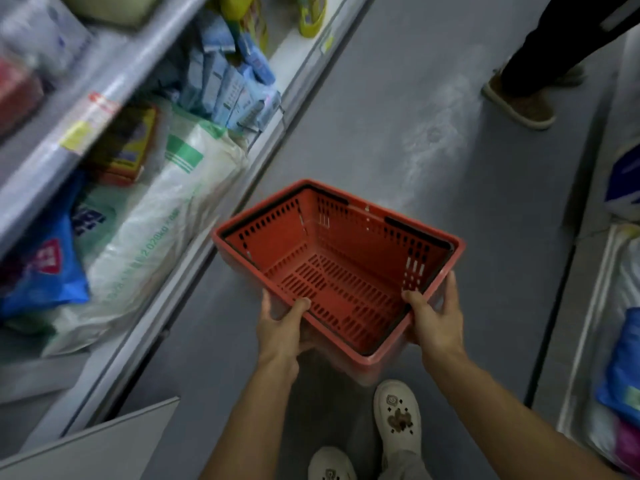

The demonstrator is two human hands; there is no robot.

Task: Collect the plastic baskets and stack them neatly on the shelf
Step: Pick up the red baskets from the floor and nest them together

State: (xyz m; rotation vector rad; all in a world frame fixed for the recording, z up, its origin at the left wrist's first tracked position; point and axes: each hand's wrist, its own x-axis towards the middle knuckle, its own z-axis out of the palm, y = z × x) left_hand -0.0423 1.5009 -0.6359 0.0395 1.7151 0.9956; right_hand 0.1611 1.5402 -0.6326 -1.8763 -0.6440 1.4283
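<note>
Handling is judged easy: the red rectangular slotted plastic basket (pixel 337 268) looks light and stiff, its smooth rim the natural place for a hold. It is carried in mid-air at the centre of the frame, above the grey floor (pixel 398 116), and nothing is seen inside it; its black handles are folded down along the rim. The left hand (pixel 282 329) and right hand (pixel 434 322) are wrapped round the near corners, thumbs inside the walls. Bags and packets are crowded on the white shop shelf (pixel 304 64) at upper left.
</note>
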